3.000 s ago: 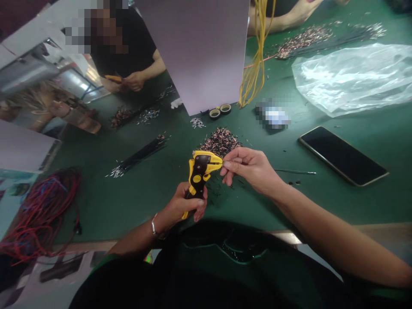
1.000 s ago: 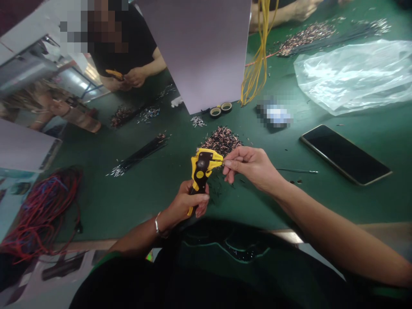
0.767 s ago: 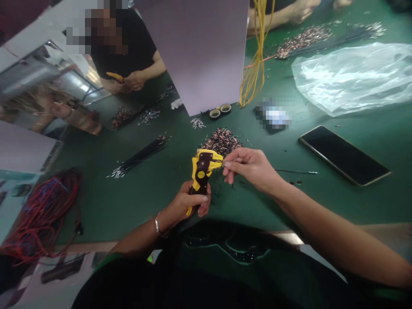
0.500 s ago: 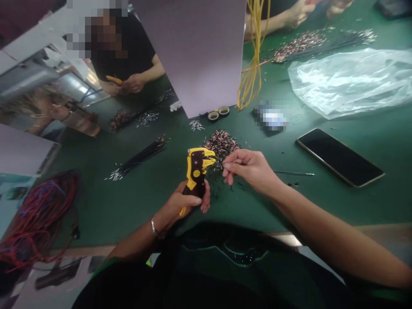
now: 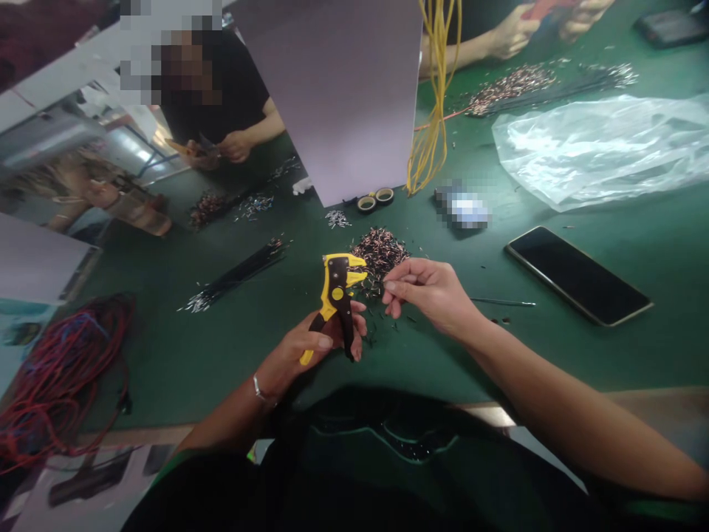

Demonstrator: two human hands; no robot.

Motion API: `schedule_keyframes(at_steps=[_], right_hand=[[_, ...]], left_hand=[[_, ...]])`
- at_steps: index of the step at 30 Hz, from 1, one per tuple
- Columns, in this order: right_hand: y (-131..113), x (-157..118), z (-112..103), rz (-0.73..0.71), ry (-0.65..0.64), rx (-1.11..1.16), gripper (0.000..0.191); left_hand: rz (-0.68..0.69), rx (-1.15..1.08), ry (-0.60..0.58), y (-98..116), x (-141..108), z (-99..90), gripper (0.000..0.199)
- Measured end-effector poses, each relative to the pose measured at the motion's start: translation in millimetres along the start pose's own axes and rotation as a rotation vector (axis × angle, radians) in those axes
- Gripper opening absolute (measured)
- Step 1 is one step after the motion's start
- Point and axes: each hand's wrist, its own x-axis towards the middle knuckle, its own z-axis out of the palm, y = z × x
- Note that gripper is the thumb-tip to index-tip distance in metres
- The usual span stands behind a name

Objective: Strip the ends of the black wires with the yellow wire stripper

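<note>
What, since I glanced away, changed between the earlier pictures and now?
The left hand has drawn the yellow-and-black tool leftward, away from the right hand, and its handles have spread. It remains held; the right hand stays pinched, phone and scrap pile in place.

The green tabletop (image 5: 221, 369) carries many things. A heap of small black and copper-coloured pieces (image 5: 383, 247) lies near its middle, and some pieces are scattered around it. Behind it are a little pile of silvery pieces (image 5: 337, 219) and two rolls of black tape (image 5: 375, 199). To the left lies a bundle of black wires (image 5: 238, 273). On the right, a dark-screened phone (image 5: 579, 275) lies flat, and behind it spreads a crumpled transparent plastic sheet (image 5: 603, 151).
</note>
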Motion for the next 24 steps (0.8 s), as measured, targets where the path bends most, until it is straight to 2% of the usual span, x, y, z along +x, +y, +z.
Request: schedule_keyframes(at_steps=[8,24], right_hand=[[0.6,1.0,-0.9,-0.026,0.057,0.005,0.02],[0.9,0.7,0.3,0.002,0.024,0.037,0.02]], left_hand=[[-0.09,-0.069,-0.101,-4.7,1.7,-10.0,0.087],[-0.1,-0.076,-0.18,-5.9,0.9,-5.5,0.082]])
